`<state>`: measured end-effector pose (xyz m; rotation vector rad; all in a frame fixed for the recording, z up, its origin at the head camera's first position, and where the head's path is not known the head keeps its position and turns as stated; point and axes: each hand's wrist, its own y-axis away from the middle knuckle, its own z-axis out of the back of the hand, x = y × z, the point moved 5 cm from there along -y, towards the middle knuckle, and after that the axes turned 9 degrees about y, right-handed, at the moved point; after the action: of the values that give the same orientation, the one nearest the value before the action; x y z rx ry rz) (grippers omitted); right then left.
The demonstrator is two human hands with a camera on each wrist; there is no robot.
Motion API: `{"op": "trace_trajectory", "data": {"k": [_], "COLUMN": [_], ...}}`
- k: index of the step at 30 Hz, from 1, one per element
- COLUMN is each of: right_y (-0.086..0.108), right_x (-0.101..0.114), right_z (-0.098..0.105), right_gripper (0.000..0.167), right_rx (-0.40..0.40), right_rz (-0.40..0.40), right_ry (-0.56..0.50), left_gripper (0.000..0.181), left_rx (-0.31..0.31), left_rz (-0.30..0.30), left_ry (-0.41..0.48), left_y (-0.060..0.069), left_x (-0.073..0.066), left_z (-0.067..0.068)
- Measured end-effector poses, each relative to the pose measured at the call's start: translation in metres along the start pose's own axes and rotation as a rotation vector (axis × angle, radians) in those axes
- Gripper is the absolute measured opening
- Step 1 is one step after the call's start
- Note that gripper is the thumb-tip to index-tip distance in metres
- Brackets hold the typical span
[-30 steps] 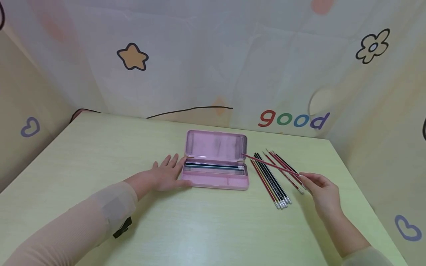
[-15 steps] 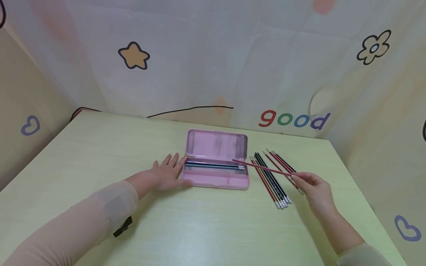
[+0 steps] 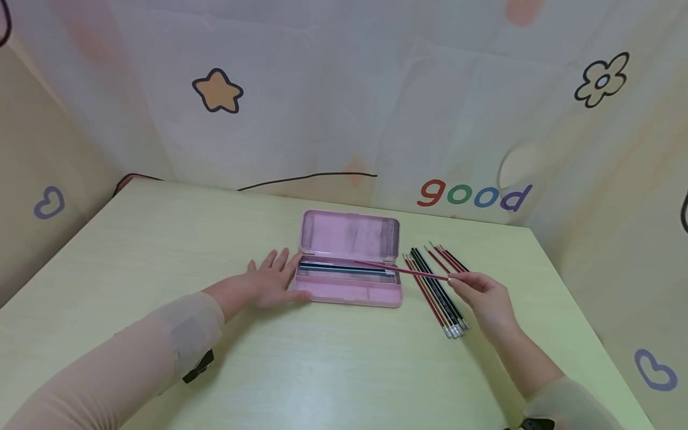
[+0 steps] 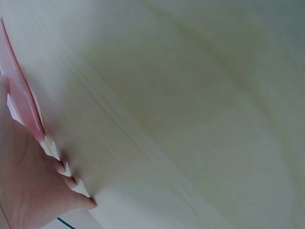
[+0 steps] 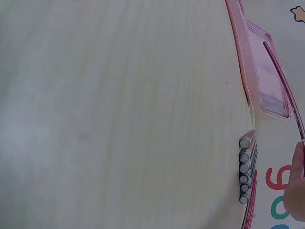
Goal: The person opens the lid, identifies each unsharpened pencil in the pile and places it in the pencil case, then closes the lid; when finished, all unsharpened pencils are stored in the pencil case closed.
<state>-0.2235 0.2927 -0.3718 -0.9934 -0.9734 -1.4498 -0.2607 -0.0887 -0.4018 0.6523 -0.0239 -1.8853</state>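
Observation:
A pink pencil case (image 3: 333, 291) lies open on the table, its lid (image 3: 344, 233) tipped back. Dark pencils (image 3: 344, 269) rest in its rear compartment. With fingers spread, my left hand (image 3: 269, 286) touches the left side of the case; the left wrist view shows it beside the pink wall (image 4: 24, 95). Between thumb and fingers my right hand (image 3: 486, 298) pinches a red pencil (image 3: 408, 272) near one end. That pencil points left over the rear compartment; I cannot tell whether it touches the case. In the right wrist view only part of the hand (image 5: 296, 191) shows.
Right of the case lies a row of red and black pencils (image 3: 438, 298) with metal ends toward me. A few more pencils (image 3: 448, 258) lie behind the right hand, partly hidden by it. A printed cloth (image 3: 322, 107) hangs behind the table (image 3: 301, 370).
My right hand has moved left, carrying the red pencil until its far end is over the rear compartment. The left hand and the case have stayed put.

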Motion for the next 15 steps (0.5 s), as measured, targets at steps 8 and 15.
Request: {"op": "trace_trajectory", "data": {"k": [8,15], "right_y": [-0.005,-0.011], "right_x": [0.002,0.002], "right_z": [-0.016,-0.025], "right_gripper": [0.032,0.041], "right_rx": [0.017,0.023], "right_rz": [-0.067,-0.062], "right_ry": [0.113,0.158], "left_gripper": [0.100,0.101], "left_rx": [0.001,0.003], "left_rz": [0.001,0.005], "left_ry": [-0.003,-0.004], "left_y": [0.001,0.002], "left_x": [0.000,0.000], "left_z": [0.000,0.001]}}
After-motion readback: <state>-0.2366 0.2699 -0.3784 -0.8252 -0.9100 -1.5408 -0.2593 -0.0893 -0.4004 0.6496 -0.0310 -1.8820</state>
